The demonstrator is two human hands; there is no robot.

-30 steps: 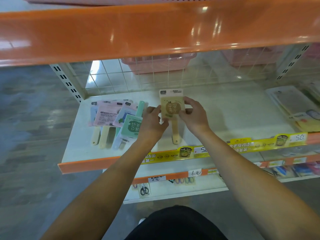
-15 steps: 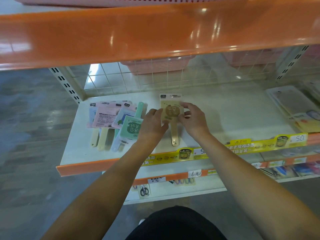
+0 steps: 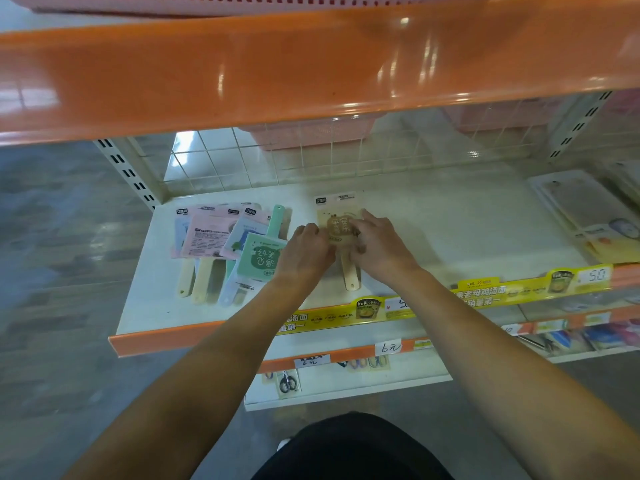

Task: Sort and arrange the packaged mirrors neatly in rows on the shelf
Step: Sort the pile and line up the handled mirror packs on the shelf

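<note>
A beige packaged mirror [image 3: 336,211] with a handle lies flat on the white shelf [image 3: 436,230], handle toward me. My left hand [image 3: 303,252] grips its left edge with curled fingers. From the other side, my right hand [image 3: 379,245] pinches its right edge, fingers over the card's face. To the left sits a loose pile of packaged mirrors [image 3: 214,237] in pink, blue and cream, overlapping at odd angles. A green mirror [image 3: 259,259] lies on top of that pile, just beside my left hand.
An orange shelf edge [image 3: 311,74] hangs low overhead. A wire grid [image 3: 311,157] backs the shelf. Flat clear packages [image 3: 585,216] lie at the far right. Yellow price strips [image 3: 502,289] line the front edge; a lower shelf holds scissors [image 3: 287,382].
Both hands have lowered the beige mirror from a raised, tilted hold to lying flat on the shelf, slightly farther back.
</note>
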